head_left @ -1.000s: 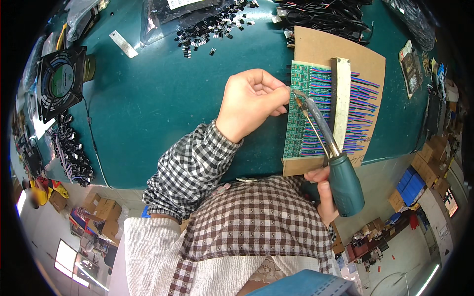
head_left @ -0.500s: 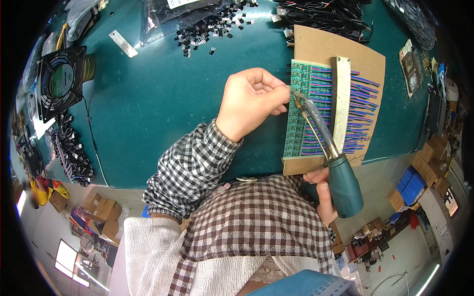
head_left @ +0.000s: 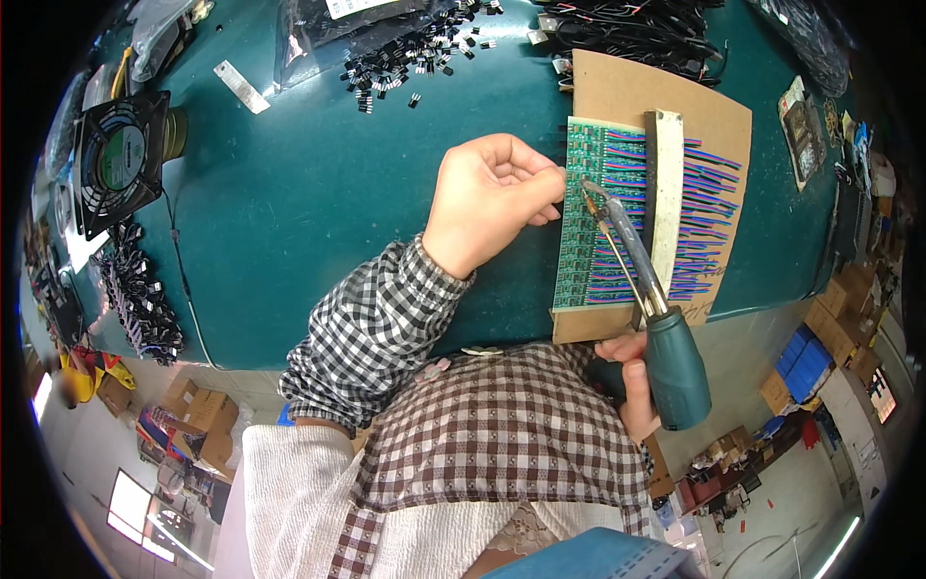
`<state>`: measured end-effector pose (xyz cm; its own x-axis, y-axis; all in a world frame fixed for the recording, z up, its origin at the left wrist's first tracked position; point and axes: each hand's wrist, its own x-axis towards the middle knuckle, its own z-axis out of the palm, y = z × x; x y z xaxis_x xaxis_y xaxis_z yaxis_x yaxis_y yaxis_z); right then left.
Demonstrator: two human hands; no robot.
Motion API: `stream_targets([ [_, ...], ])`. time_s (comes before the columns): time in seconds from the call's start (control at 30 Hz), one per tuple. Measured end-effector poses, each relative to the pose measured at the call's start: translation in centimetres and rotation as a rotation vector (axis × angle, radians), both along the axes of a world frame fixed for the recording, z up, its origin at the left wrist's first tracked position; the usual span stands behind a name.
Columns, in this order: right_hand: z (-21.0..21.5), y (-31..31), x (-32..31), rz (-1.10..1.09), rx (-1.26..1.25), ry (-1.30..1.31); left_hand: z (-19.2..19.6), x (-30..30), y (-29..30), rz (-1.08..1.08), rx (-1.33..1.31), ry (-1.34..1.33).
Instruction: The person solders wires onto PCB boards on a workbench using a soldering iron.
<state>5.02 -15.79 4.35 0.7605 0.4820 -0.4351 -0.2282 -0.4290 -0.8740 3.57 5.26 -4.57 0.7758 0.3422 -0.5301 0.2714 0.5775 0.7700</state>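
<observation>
Two hands at work, little altered since the picture of a second ago: same posture, same contact point, only a slight settling of the tool.

Left hand [head_left: 494, 198]: fingers curled and pressed together, fingertips pinching something too small to make out at the left edge of the green rectangular circuit board panel [head_left: 590, 232]; the wrist and checked sleeve [head_left: 371, 328] rest on the desk.

Right hand [head_left: 632, 386]: closed around the teal cylindrical handle of a soldering iron [head_left: 651, 318], low at the desk's front edge. The iron's metal shaft runs up and left across the board, its tip meeting the board just beside the left fingertips.

Circuit board panel: lies flat on a brown cardboard sheet [head_left: 666, 92], with rows of red and blue wires [head_left: 709, 207] fanned out to its right, held under a pale flat strip [head_left: 666, 193].

Dark teal desk [head_left: 289, 193]: scattered small black components [head_left: 405, 63] at the far side, a bundle of black cables [head_left: 637, 29] above the cardboard, a black square cooling fan [head_left: 121, 159] far left, a small metal strip [head_left: 241, 87].

Judgement: the unchanged pose suggests one joint is being dwelt upon, not a move to another.
</observation>
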Motion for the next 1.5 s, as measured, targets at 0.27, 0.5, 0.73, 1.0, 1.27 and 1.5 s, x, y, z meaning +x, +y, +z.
stream_targets([
  [0.27,-0.8,0.0,-0.5,-0.077,0.047,-0.058,0.2,-0.1,0.0,0.002,-0.004,-0.003],
  [0.5,-1.1,0.1,-0.7,-0.173,0.107,-0.081,0.4,-0.1,0.1,0.002,-0.005,0.017],
  [0.73,-1.3,0.1,-0.4,-0.211,0.183,-0.132,0.4,0.0,0.0,-0.004,-0.014,0.027],
  [1.0,-1.6,-0.9,0.6,-0.231,0.309,-0.064,2.0,-1.2,2.5,0.241,0.625,-0.034],
  [1.27,-1.8,-1.3,1.3,-0.279,0.407,-0.022,0.4,-1.2,5.4,0.15,1.278,0.192],
  [1.5,-1.8,-1.6,1.4,-0.272,0.432,0.031,0.5,-1.9,5.4,0.111,1.309,0.249],
])
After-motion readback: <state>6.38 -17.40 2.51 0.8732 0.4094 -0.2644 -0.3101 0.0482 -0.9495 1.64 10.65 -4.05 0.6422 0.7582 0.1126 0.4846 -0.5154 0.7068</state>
